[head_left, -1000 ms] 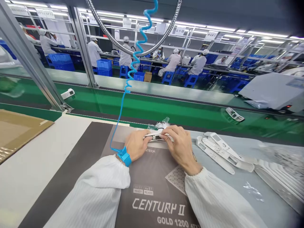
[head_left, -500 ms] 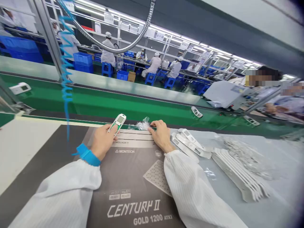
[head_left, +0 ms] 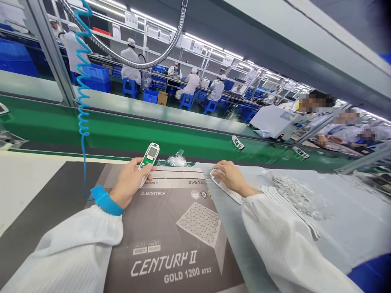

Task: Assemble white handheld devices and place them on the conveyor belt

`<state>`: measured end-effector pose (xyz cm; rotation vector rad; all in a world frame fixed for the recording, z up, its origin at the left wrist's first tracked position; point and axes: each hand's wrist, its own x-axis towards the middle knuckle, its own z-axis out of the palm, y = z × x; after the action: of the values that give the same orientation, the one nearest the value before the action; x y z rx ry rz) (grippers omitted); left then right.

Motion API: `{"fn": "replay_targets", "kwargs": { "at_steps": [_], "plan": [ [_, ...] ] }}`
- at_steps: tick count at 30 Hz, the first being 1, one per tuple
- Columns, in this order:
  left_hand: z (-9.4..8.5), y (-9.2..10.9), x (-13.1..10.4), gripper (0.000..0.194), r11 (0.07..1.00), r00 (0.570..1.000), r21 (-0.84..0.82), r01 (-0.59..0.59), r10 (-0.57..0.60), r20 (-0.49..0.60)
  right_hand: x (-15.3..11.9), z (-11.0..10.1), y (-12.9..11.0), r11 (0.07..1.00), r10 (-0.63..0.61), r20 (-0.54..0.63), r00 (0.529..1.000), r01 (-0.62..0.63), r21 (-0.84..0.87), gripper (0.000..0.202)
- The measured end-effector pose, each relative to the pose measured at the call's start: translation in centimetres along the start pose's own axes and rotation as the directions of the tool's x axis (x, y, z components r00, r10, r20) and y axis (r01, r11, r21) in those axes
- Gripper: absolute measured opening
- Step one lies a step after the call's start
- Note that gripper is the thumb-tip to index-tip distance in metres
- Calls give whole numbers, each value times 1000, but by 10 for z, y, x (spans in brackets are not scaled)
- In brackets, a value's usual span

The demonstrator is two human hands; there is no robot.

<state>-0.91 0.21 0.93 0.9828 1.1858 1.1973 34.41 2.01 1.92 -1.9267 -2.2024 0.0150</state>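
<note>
- The left hand [head_left: 130, 178] pinches the handheld device [head_left: 149, 158], its screen and green circuit board facing up, over the far left part of the printed box [head_left: 171, 228].
- The right hand [head_left: 229, 176] lies over the white casings [head_left: 227, 191] on the grey sheet [head_left: 241, 228], fingers curled down; whether its grip closes on one, I cannot tell.
- Crumpled clear plastic [head_left: 178, 159] lies between the hands, beyond the box.
</note>
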Motion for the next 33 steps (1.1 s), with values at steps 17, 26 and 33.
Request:
{"fn": "replay_targets", "kwargs": {
  "at_steps": [17, 26, 33],
  "plan": [
    [3, -19, 4, 34, 866, 925, 338, -370, 308, 224, 13, 52, -162, -86, -54, 173, 983, -178, 980, 39],
    [23, -17, -16, 35, 751, 900, 496, -436, 345, 267, 6, 56, -163, -186, 82, 122, 989, -105, 977, 45],
    [40, -15, -31, 53, 166, 869, 853, -495, 124, 480, 6, 50, -167, -541, 81, 356, 931, -259, 800, 50]
  ]
}}
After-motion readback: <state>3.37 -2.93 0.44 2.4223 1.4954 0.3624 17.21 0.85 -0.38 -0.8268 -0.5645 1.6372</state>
